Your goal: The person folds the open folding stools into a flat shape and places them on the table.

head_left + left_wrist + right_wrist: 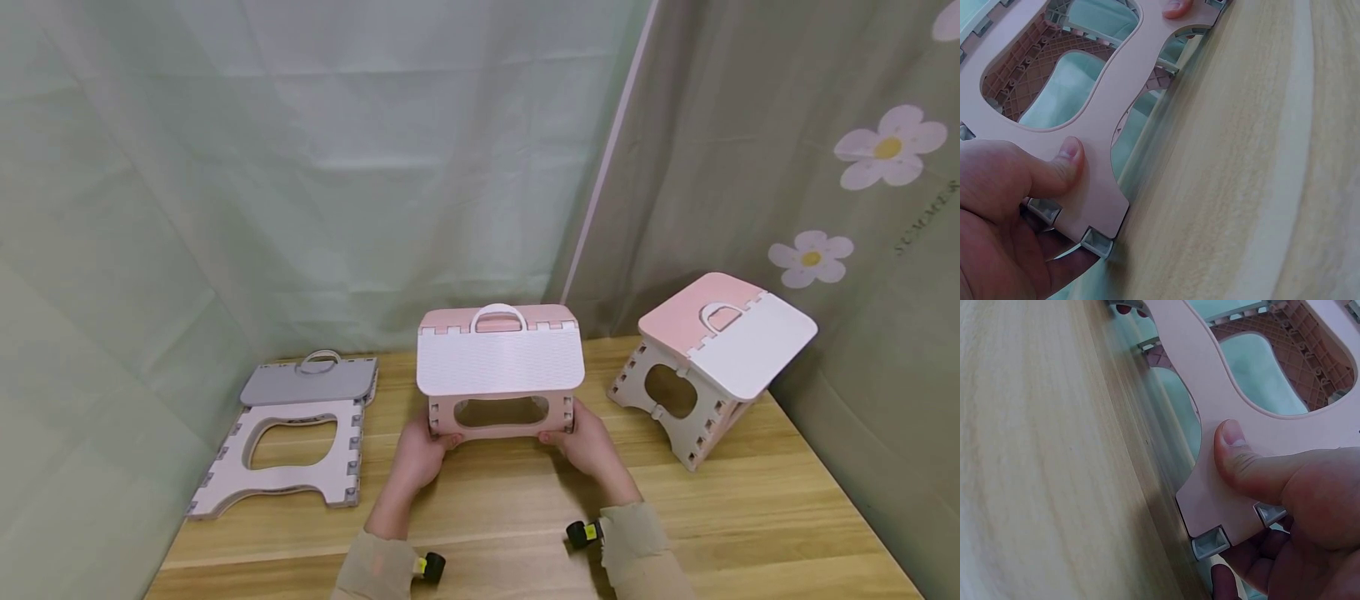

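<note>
Left hand (422, 452) and right hand (587, 440) are both gripping the middle folding stool's near leg panel (501, 432), middle folding stool (500, 362) basically upright; gray-topped stool (311, 383) left, pink-and-white stool (750, 346) right.

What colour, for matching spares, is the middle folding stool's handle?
White carry handle, clearest in the head view.

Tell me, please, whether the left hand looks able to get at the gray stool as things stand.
Probably not without letting go: the left hand grips the middle stool, though nothing visible stands between that hand and the gray stool.
</note>
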Motion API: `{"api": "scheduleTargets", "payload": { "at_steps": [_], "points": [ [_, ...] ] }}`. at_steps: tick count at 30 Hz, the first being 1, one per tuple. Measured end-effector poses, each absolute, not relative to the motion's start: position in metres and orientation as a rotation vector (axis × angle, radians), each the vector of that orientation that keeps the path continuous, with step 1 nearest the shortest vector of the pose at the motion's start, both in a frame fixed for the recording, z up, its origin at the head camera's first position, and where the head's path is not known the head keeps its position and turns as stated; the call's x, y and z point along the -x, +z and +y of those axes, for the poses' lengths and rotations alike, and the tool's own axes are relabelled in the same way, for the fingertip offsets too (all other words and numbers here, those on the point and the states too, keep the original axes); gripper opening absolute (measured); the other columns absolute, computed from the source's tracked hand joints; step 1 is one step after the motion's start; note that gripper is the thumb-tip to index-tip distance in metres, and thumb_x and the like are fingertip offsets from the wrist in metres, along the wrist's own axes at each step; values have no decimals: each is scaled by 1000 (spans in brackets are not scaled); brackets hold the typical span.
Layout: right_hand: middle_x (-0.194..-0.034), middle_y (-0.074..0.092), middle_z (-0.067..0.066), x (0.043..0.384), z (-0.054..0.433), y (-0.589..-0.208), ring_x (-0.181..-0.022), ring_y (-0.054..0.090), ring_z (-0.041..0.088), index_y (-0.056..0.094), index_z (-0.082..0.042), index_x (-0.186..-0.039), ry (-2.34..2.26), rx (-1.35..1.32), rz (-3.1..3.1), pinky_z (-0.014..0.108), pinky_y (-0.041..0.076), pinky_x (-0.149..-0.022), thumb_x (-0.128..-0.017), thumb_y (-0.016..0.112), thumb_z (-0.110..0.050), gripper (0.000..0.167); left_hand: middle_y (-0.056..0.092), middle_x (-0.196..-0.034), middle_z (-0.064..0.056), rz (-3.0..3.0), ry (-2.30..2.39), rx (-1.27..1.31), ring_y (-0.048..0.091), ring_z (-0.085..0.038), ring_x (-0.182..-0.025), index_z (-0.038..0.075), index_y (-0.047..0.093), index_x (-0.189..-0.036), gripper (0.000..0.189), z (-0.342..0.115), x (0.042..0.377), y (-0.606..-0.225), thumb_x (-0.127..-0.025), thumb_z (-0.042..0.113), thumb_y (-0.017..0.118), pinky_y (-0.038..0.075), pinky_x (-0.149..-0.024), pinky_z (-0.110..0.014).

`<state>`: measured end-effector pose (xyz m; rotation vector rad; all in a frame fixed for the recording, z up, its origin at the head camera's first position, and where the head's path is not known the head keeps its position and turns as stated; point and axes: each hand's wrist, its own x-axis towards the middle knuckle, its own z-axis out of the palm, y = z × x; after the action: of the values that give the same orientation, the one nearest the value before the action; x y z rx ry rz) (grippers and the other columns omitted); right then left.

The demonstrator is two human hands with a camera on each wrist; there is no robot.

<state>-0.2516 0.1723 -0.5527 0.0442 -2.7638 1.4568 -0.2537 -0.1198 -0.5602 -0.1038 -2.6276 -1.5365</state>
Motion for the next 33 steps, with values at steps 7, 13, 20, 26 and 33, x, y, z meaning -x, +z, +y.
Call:
{"api": "scheduleTargets", "payload": {
  "at_steps": [7,13,20,26,33],
  "points": [
    [-132,70,14,253,173,-555,-121,62,32,61,-8,-142,1447,-56,-2756,58,47,-107,-91,87,-13,58,70,-121,-23,-2621,-1543,111,67,-33,-112,-12,56,-137,54,-119,253,-560,-93,5,82,55,-99,-53],
    [-131,71,14,254,174,-556,-120,62,31,61,-8,-141,1452,-53,-2753,57,47,-105,-90,88,-14,57,71,-119,-22,-2622,-1543,114,67,-32,-110,-12,57,-135,51,-119,252,-561,-93,3,81,55,-98,-53],
    [-131,70,14,254,173,-556,-118,62,31,60,-7,-142,1463,-42,-2762,56,47,-105,-91,87,-13,58,70,-122,-23,-2624,-1553,106,67,-33,-113,-12,56,-137,52,-118,253,-561,-94,4,80,54,-100,-53],
    [-130,71,13,254,173,-555,-117,61,30,60,-7,-140,1463,-43,-2766,55,47,-104,-91,87,-14,57,71,-121,-23,-2624,-1538,109,67,-34,-113,-12,57,-135,50,-119,252,-561,-94,4,81,54,-100,-54],
    [-129,71,13,253,173,-556,-117,62,30,61,-8,-140,1464,-42,-2767,56,47,-105,-91,87,-14,56,71,-117,-21,-2624,-1540,102,67,-32,-109,-11,58,-134,49,-117,252,-561,-94,4,81,55,-97,-53]
  ]
}}
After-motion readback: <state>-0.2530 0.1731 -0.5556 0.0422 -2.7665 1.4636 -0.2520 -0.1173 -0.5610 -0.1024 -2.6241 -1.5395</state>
